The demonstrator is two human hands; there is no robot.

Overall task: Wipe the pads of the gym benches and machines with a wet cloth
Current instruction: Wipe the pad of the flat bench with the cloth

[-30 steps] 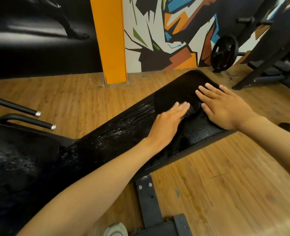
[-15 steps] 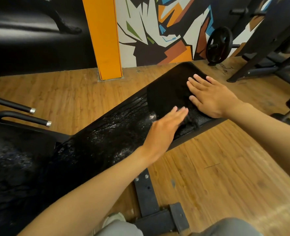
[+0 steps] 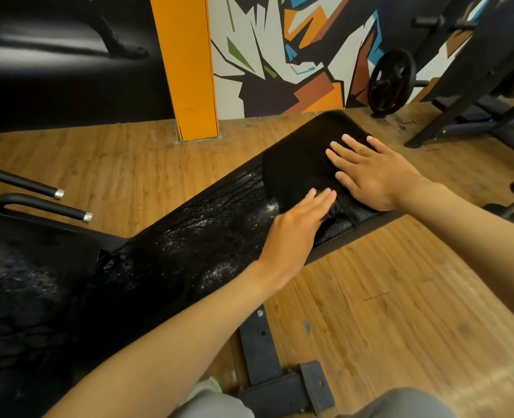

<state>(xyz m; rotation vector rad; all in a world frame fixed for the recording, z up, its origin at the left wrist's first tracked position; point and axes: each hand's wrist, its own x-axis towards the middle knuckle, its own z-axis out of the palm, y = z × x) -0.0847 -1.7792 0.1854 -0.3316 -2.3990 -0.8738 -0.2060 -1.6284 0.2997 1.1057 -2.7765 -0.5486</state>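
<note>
Bench pad (image 3: 189, 245): black, long, wet sheen along its middle. Cloth (image 3: 295, 164): black, spread flat over the pad's far end. Right hand (image 3: 376, 173): palm down on the cloth, fingers straight and spread, gripping nothing. Left hand (image 3: 295, 236): fingers straight and together, tips touching the cloth's near bunched edge, holding nothing. Weight plate (image 3: 390, 81): leaning at the painted wall beyond.
</note>
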